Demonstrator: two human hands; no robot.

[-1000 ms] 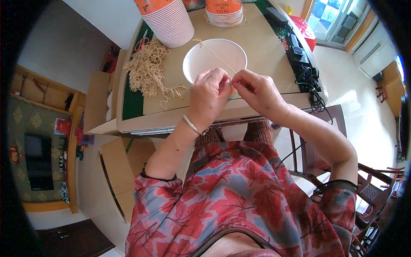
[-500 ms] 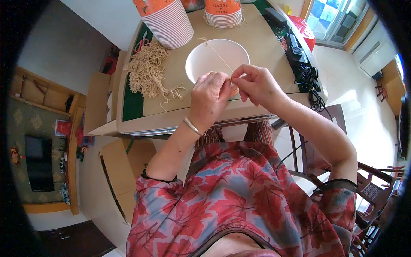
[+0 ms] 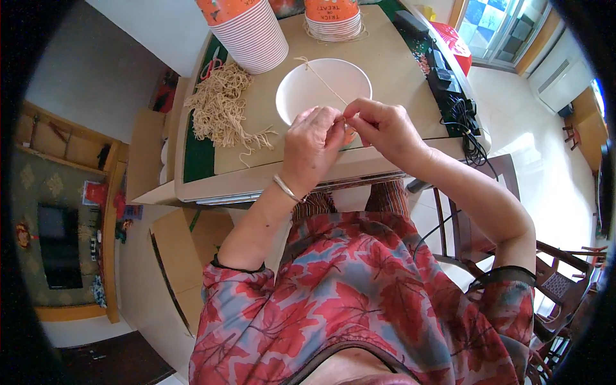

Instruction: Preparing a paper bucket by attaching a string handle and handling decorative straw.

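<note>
A paper bucket [image 3: 298,93], white inside, lies tipped at the table's front edge with its mouth toward the far side. Between my hands a bit of its printed orange and green outside shows. A thin beige cord [image 3: 326,82] crosses its mouth from the far rim to my fingers. My left hand [image 3: 312,144] is closed at the bucket's near rim, thumb and forefinger pinched together. My right hand [image 3: 388,131] pinches the cord beside it, the fingertips nearly touching. Exactly what lies between the left fingertips is hidden.
Left of the bucket lies a heap of cut beige cords [image 3: 221,106], with red-handled scissors [image 3: 210,67] behind it. Stacked orange-and-white buckets [image 3: 250,38] and a shorter stack [image 3: 332,22] stand farther back. A black power strip with cables [image 3: 449,96] runs along the right edge.
The bucket and both hands have shifted very slightly left. My right hand has turned a little, its fingers now curled lower; both pinches stay closed.
</note>
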